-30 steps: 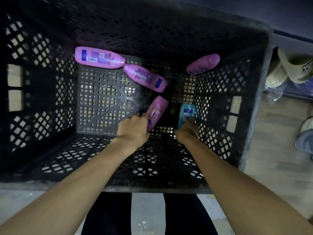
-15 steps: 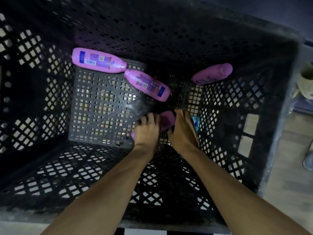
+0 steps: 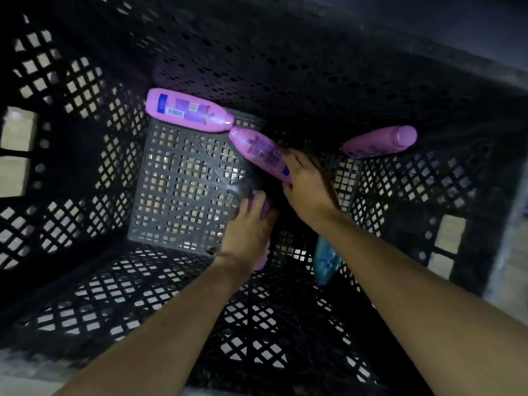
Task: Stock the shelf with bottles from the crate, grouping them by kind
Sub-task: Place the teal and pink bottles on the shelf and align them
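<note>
Your left hand (image 3: 248, 224) has its fingers curled over a purple bottle (image 3: 261, 260) lying mid-floor of the crate (image 3: 85, 138); grip looks made, most of the bottle hidden under the palm. Your right hand (image 3: 307, 182) lies with fingers fairly straight across the near end of a second purple bottle (image 3: 257, 151); whether the thumb wraps under it cannot be told

Note: close the right fingers round the body, not the cap end, before lifting. Judgement: two of a kind in two hands is a sound load for grouping

Other stock: a third purple bottle (image 3: 187, 110) at far left, neck touching the second; a fourth (image 3: 380, 141) leaning at the far-right wall; a teal bottle (image 3: 324, 260) near right, partly under your right forearm

Room: the floor left of your hands is open. The walls stand high all round, so lift straight up; watch your right forearm does not drag the teal one
</note>
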The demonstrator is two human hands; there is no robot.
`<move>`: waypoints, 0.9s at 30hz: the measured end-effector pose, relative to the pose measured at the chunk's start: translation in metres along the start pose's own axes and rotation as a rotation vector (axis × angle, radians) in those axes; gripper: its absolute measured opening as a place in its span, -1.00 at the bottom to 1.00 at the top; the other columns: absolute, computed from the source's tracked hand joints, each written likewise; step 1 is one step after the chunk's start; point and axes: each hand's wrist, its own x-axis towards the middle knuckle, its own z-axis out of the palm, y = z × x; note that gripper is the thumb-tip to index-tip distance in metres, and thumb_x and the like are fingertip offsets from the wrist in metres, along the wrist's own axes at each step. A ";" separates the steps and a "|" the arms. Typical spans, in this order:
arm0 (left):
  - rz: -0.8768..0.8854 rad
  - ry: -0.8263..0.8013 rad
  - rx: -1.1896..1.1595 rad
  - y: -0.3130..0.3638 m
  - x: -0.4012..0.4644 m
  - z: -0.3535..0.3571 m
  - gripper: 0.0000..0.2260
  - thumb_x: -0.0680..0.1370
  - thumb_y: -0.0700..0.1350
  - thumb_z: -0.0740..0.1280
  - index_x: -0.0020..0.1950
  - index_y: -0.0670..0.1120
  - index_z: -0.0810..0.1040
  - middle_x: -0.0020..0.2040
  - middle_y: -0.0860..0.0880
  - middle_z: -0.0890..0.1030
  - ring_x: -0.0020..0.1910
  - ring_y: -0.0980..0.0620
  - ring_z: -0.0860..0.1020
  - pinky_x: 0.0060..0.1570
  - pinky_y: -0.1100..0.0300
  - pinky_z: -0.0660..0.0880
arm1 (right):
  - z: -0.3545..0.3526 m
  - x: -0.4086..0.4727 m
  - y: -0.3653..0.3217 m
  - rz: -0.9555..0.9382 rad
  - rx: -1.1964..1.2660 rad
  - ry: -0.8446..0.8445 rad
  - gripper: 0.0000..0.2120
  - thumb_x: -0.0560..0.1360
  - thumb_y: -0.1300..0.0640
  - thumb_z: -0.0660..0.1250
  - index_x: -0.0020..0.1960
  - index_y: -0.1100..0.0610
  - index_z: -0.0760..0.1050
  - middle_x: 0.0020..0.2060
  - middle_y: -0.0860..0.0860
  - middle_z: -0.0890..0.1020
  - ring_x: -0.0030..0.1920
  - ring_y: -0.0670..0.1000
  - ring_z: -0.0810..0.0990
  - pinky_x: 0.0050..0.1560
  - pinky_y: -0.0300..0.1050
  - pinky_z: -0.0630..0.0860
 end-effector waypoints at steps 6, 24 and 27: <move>-0.464 -0.034 -0.250 0.021 0.003 0.006 -0.41 0.48 -0.17 0.37 0.42 -0.16 0.15 0.33 -0.15 0.29 0.27 -0.16 0.42 0.06 -0.03 0.54 | 0.007 0.021 -0.013 0.047 -0.305 -0.011 -0.50 0.46 0.10 0.42 0.34 0.10 0.36 0.23 0.08 0.51 0.25 0.13 0.47 0.23 0.01 0.42; -0.810 0.078 -0.431 -0.040 -0.005 -0.004 -0.52 0.48 -0.06 0.43 0.26 -0.15 0.27 0.23 -0.17 0.39 0.21 -0.25 0.46 0.04 -0.11 0.47 | 0.000 -0.004 -0.012 0.317 0.043 -0.030 -0.41 0.43 -0.11 0.46 0.30 0.18 0.38 0.20 0.16 0.52 0.16 0.20 0.55 0.07 -0.02 0.52; -0.858 0.044 -0.435 -0.045 -0.004 -0.007 -0.48 0.44 0.00 0.49 0.24 -0.14 0.31 0.21 -0.16 0.46 0.17 -0.23 0.52 0.03 -0.07 0.48 | 0.005 0.005 -0.026 0.300 -0.024 -0.125 -0.39 0.39 0.00 0.53 0.31 0.21 0.38 0.18 0.18 0.52 0.17 0.21 0.55 0.14 0.04 0.56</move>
